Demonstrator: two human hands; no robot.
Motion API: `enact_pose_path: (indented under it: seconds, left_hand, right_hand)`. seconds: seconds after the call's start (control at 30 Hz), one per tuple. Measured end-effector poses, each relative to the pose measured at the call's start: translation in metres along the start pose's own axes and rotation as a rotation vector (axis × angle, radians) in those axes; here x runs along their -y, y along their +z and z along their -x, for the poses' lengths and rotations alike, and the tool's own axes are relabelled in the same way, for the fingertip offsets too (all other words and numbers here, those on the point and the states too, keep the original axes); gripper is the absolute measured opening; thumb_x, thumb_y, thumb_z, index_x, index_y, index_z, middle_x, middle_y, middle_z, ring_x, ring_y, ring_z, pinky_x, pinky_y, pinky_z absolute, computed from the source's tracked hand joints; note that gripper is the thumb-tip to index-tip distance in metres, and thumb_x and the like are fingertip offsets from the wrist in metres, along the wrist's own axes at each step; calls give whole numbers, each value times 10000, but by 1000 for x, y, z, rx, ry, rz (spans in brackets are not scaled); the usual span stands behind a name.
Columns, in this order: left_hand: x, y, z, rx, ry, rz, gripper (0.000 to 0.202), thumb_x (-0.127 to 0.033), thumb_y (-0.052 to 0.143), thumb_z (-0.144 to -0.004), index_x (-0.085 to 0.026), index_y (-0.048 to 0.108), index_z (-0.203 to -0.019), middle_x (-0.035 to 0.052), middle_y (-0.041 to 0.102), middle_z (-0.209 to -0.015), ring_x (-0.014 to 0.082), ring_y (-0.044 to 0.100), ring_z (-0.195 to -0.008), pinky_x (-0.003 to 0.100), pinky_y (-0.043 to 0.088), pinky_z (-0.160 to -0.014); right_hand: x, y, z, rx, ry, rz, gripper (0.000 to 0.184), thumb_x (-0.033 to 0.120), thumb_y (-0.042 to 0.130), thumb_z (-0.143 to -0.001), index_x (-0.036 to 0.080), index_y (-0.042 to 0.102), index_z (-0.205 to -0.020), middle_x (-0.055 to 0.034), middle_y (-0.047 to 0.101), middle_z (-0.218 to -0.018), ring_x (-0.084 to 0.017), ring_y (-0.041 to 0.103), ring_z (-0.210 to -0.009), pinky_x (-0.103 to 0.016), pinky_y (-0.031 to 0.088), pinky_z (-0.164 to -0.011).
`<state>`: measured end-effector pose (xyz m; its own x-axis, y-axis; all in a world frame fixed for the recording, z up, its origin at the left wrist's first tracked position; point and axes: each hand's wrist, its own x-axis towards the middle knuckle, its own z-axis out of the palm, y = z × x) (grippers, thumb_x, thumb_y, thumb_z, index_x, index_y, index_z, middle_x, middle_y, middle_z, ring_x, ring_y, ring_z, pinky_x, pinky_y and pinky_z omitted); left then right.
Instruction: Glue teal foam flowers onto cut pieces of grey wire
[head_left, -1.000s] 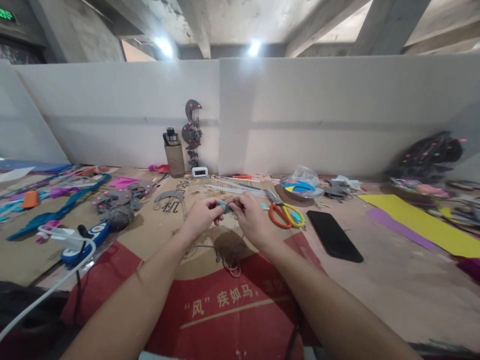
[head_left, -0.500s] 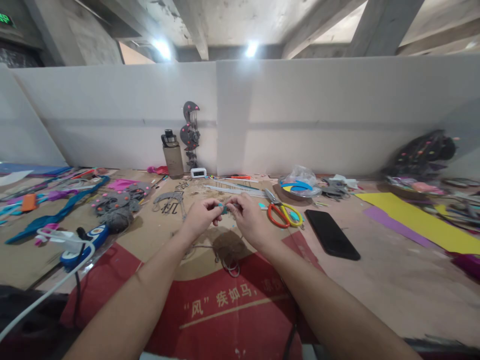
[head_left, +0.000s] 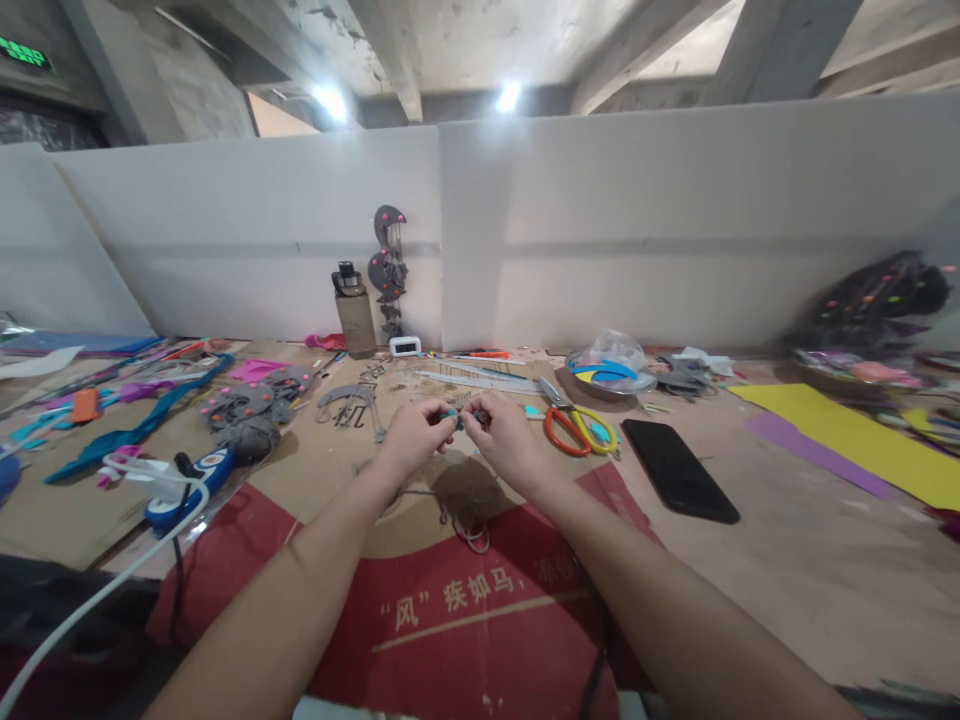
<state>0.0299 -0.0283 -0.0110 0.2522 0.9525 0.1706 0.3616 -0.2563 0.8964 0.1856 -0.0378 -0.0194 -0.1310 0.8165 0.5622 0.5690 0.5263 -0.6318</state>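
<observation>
My left hand point(head_left: 415, 440) and my right hand point(head_left: 508, 440) meet above the middle of the cardboard-covered table point(head_left: 787, 560). Both pinch a small teal piece point(head_left: 453, 416) between their fingertips, with something dark and thin beside it that I cannot make out. Below the hands, thin wire loops point(head_left: 469, 530) lie on the cardboard. Scissors with red and yellow handles point(head_left: 577, 428) lie just right of my right hand, and a black phone point(head_left: 679, 468) lies further right.
A brown water bottle point(head_left: 354, 310) and a grey foam ornament point(head_left: 388, 270) stand against the white partition. Grey and coloured foam cut-outs point(head_left: 247, 405) and a blue glue gun with white cable point(head_left: 184, 480) lie left. A plastic bag point(head_left: 609, 362) and yellow and purple foam sheets point(head_left: 840, 435) lie right.
The hands stay together on the small teal piece, with only slight finger shifts. The view has moved a little, so everything sits slightly to the right.
</observation>
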Motion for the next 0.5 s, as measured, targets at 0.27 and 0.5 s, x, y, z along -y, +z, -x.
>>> enact_pose_path:
  seconds: [0.27,0.5]
  left_hand:
    - [-7,0,3,-2,-14,94,153,-305,581,-707,-152,571,-707,-40,521,-526,74,475,-454,200,391,-484]
    - [-3,-1,0,43,-15,152,201,-341,611,-720,-143,580,-711,-30,541,-521,70,473,-444,200,393,-477]
  right_hand:
    - [1,2,0,24,54,-88,118,240,488,-794,183,545,-708,-10,534,-694,-140,465,-666,-258,343,-612]
    - [-2,3,-3,65,157,-234,173,312,463,-777,184,514,-674,18,494,-614,-119,420,-574,-245,316,-546]
